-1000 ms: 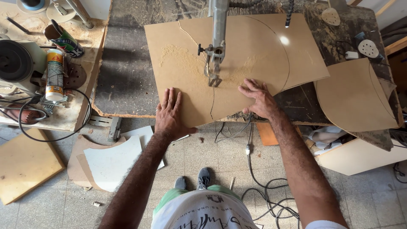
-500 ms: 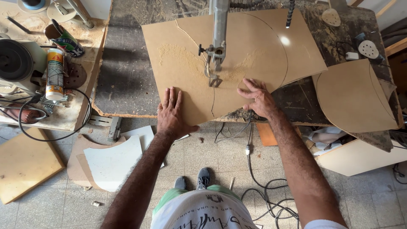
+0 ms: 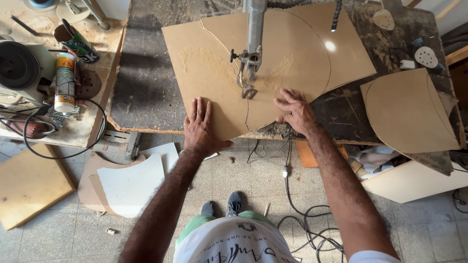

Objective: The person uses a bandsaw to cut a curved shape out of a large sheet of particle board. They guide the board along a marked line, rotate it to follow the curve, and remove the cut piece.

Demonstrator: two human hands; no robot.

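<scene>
A large brown fibreboard panel (image 3: 292, 53) lies flat on the dusty saw table (image 3: 146, 83). A curved pencil line and a thin cut run across it. The saw's metal arm and blade guide (image 3: 251, 63) stand over the panel's middle, with sawdust around them. My left hand (image 3: 201, 127) presses flat, fingers spread, on the panel's near left corner. My right hand (image 3: 294, 110) rests with spread fingers on the panel just right of the cut, near the table edge.
A cut curved board piece (image 3: 407, 109) lies on the table's right end. On the left bench (image 3: 73, 131) are a sealant tube (image 3: 64, 83), a can, a round sander and cables. Board offcuts (image 3: 126, 182) and power cords (image 3: 302, 219) lie on the tiled floor.
The panel has turned slightly and slid toward the saw, so the cut has lengthened. Both hands moved with it, staying pressed flat on the board.
</scene>
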